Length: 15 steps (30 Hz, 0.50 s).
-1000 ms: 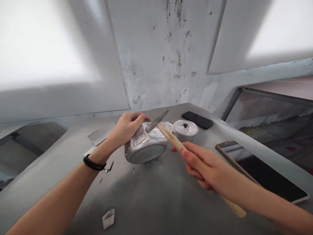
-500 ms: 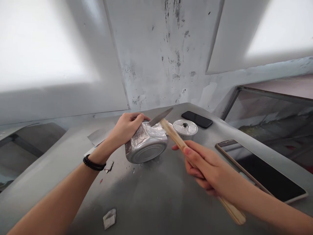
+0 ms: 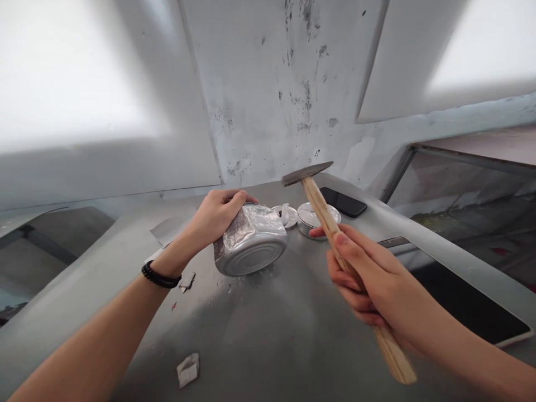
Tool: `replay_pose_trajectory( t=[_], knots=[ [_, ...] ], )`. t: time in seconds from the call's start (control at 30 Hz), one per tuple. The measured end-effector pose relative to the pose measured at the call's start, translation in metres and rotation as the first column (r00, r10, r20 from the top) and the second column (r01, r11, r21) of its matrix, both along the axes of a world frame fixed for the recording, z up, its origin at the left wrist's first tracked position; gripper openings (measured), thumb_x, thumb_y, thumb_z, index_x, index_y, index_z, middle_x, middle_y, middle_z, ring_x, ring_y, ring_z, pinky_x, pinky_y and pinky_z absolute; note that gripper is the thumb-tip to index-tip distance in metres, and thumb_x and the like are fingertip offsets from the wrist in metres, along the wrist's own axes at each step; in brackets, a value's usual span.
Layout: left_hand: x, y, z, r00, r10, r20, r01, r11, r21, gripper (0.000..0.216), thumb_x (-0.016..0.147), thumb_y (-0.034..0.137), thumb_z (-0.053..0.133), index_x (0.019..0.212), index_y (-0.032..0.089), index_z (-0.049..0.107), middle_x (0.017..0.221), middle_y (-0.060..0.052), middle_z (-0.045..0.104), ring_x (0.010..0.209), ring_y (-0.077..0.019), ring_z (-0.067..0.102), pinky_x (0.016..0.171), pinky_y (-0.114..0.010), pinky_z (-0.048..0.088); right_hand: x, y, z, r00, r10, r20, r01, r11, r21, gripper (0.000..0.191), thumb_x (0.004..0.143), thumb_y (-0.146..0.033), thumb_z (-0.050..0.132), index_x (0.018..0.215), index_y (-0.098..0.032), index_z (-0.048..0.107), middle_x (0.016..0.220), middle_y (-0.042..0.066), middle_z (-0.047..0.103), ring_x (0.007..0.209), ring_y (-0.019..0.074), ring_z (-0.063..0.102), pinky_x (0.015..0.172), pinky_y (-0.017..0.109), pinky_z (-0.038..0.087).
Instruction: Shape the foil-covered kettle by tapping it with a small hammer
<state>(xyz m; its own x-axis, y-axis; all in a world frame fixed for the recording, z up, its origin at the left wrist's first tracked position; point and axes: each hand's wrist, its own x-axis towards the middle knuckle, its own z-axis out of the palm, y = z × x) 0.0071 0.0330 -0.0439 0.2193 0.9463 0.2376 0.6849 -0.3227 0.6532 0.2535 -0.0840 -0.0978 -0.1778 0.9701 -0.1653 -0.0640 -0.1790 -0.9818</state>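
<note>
A silvery metal can (image 3: 255,240) with dented, flattened sides lies on its side on the grey table, its ringed round end towards me. My left hand (image 3: 220,218) grips it from the upper left, thumb along the top and fingers partly hidden behind. My right hand (image 3: 362,271) is closed around the wooden handle of a hammer (image 3: 320,206). The hammer's metal head is raised above and to the right of the can, apart from it. Behind the handle stands a low round tin (image 3: 322,218) with small holes in its side. A round metal lid (image 3: 288,216) lies beside it.
A black phone (image 3: 344,202) lies at the back right of the table (image 3: 243,335). A larger tablet-like device (image 3: 456,296) is partly under my right forearm. A crumpled scrap (image 3: 188,369) and small dark bits lie at front left. The stained wall (image 3: 268,111) rises behind.
The hammer has lifted up and to the right, its head moving off the can's upper side. My left hand and the can have hardly moved.
</note>
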Motion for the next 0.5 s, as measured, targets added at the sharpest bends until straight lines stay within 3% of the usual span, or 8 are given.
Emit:
replay_pose_trajectory(
  t=[0.2,0.33,0.5],
  knots=[
    [-0.0023,0.0007,-0.0013,1.0,0.009,0.003,-0.009,1.0,0.005,0.045,0.099,0.045,0.049,0.1,0.017,0.084,0.063,-0.001,0.063,0.057,-0.0158,0.05,0.053,-0.027,0.035,-0.0057,-0.0024,-0.0015,0.966,0.227,0.126,-0.212,0.97,-0.119,0.041,0.106,-0.065,0.041,0.12,-0.028,0.053,0.067,-0.011,0.039,0.043,0.0035,0.024,0.035,0.011,0.02],
    [-0.0017,0.0005,-0.0014,1.0,-0.014,0.01,0.013,0.999,0.032,0.045,0.1,0.044,0.048,0.097,0.017,0.084,0.071,-0.003,0.069,0.063,-0.0171,0.056,0.057,-0.028,0.038,-0.0025,0.0001,0.0028,0.993,0.108,0.041,-0.106,0.993,-0.057,0.042,0.104,-0.067,0.047,0.12,-0.029,0.053,0.066,-0.012,0.039,0.042,0.004,0.022,0.033,0.012,0.021],
    [-0.0091,0.004,-0.0063,0.998,-0.051,0.028,0.045,0.984,0.172,0.041,0.103,0.041,0.049,0.104,0.019,0.083,0.079,-0.004,0.074,0.064,-0.0162,0.056,0.058,-0.028,0.037,0.0038,0.0029,0.0024,0.994,-0.017,-0.104,0.017,1.0,0.006,0.042,0.101,-0.067,0.054,0.125,-0.032,0.054,0.065,-0.011,0.038,0.043,0.0046,0.021,0.034,0.013,0.023]
  ],
)
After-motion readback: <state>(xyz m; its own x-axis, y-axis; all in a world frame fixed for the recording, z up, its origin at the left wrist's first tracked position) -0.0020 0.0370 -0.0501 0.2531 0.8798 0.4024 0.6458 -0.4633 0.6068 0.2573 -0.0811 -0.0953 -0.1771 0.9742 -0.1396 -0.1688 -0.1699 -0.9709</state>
